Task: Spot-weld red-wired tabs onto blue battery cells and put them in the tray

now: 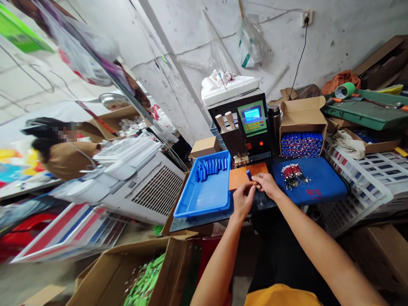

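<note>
Both hands meet over an orange mat [240, 177] in front of a black spot-welding machine [253, 129]. My left hand [243, 200] and my right hand [266, 184] pinch together a small blue cylindrical battery cell [248, 174] that stands upright above the fingertips. A blue plastic tray [205, 193] with a row of blue cells [213, 167] lies left of the hands. Right of them, a bundle of red and black wires [293, 175] lies on a blue cloth [320, 187].
A cardboard box of blue cells [301, 144] stands behind the cloth. White crates [362, 183] sit at right, a white cooler unit [145, 186] at left, and a carton of green cells [145, 284] below. Another person [61, 153] is at far left.
</note>
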`<state>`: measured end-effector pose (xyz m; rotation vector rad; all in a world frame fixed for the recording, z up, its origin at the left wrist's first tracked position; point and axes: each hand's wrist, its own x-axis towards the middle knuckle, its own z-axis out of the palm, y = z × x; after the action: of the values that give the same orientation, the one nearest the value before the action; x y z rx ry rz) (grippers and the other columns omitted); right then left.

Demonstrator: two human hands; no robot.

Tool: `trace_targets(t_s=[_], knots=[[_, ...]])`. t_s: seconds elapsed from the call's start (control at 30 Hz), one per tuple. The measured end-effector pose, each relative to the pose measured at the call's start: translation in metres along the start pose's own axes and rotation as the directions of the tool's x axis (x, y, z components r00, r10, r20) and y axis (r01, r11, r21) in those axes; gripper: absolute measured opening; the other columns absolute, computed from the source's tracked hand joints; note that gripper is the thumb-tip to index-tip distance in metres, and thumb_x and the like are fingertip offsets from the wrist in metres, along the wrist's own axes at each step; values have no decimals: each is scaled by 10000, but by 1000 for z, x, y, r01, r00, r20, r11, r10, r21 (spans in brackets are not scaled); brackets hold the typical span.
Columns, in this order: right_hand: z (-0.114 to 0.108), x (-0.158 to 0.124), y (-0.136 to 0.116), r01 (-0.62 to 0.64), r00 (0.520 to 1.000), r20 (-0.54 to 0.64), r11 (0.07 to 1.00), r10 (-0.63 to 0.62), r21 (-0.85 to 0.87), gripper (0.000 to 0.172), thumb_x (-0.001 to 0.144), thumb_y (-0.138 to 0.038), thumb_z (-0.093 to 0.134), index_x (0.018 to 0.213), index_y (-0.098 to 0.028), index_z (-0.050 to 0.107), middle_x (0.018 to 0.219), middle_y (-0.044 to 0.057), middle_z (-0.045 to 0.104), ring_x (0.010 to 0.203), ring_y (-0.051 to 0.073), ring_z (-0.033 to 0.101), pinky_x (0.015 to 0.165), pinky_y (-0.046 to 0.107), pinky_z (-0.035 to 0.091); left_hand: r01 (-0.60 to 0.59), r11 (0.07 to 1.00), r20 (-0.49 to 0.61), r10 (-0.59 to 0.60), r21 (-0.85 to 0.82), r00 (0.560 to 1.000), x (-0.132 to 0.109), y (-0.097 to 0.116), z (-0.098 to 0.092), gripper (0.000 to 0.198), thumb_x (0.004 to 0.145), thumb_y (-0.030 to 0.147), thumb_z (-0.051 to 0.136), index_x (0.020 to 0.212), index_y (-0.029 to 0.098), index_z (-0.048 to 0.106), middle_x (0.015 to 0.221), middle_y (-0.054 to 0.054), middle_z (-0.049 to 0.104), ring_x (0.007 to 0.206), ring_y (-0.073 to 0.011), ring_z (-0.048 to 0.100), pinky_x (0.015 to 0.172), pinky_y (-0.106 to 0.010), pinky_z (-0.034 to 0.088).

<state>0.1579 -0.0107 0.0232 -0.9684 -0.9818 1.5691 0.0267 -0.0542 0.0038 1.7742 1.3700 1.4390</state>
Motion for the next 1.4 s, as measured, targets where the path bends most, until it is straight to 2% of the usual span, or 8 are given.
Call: trace_targets(t_s=[0.27, 0.6, 0.73, 0.83, 0.9, 1.07, 1.23, 1.4], knots=[[-5, -3, -2, 32, 999, 36, 997, -30, -65, 306, 663, -406, 750, 672, -166, 561, 550, -25, 567, 398, 49, 399, 343, 159, 240, 85, 995, -2, -85, -59, 996, 7, -1, 5, 202, 852, 335, 590, 833, 150, 669, 745, -26, 681, 649, -123, 589, 646, -235, 466], [-17, 1, -3, 58, 984, 178, 975, -20, -213, 313, 676, -426, 743, 666, -160, 580, 555, -17, 584, 407, 58, 422, 360, 177, 273, -19, 998, 54, 15, 63, 998, 14, -7, -2, 124, 841, 257, 560, 761, 168, 595, 623, 32, 512, 570, -99, 460, 567, -216, 382], [-21, 0, -7, 85, 986, 160, 974, -51, -210, 312, 680, -428, 735, 664, -155, 583, 534, -33, 556, 410, 52, 415, 367, 171, 267, -208, 962, 83, 196, 178, 977, 15, -7, -11, 182, 855, 192, 514, 962, 175, 661, 937, -70, 623, 884, -174, 600, 802, -305, 490], [-23, -2, -9, 65, 993, 103, 985, -49, -159, 320, 664, -425, 750, 650, -157, 577, 536, -32, 553, 408, 48, 406, 362, 169, 250, -282, 928, 191, 240, 242, 952, 18, -11, -14, 427, 811, 136, 535, 1221, 216, 626, 1305, -134, 538, 1225, -254, 521, 1018, -415, 440], [-24, -3, -10, 39, 996, 86, 991, -28, -128, 321, 651, -422, 760, 646, -157, 578, 538, -27, 558, 405, 49, 405, 357, 169, 239, -287, 922, 267, 218, 259, 939, 22, -14, -13, 522, 786, 123, 560, 1297, 229, 590, 1371, -142, 505, 1277, -281, 491, 1061, -452, 411], [-23, -5, -11, -11, 996, 89, 999, 14, -33, 326, 635, -418, 768, 646, -156, 575, 544, -18, 562, 418, 51, 406, 359, 164, 223, -257, 940, 262, 195, 225, 945, 29, -17, -8, 536, 801, 150, 577, 1332, 221, 556, 1200, -133, 602, 1095, -252, 589, 960, -415, 476], [-17, -3, -15, -29, 997, 74, 995, 22, 96, 364, 598, -428, 789, 626, -150, 556, 545, -29, 526, 425, 40, 391, 363, 157, 206, -146, 985, 193, 126, 96, 973, 33, -18, -5, 380, 914, 241, 501, 1284, 194, 574, 1035, -100, 669, 908, -201, 631, 842, -342, 496], [-7, 5, -15, 3, 1000, 0, 994, -3, 106, 387, 591, -444, 802, 627, -160, 542, 556, -28, 526, 434, 45, 399, 364, 159, 221, -48, 998, 141, 42, 39, 989, 50, -21, -6, 239, 910, 353, 544, 1003, 168, 665, 901, -75, 652, 782, -170, 605, 713, -274, 488]])
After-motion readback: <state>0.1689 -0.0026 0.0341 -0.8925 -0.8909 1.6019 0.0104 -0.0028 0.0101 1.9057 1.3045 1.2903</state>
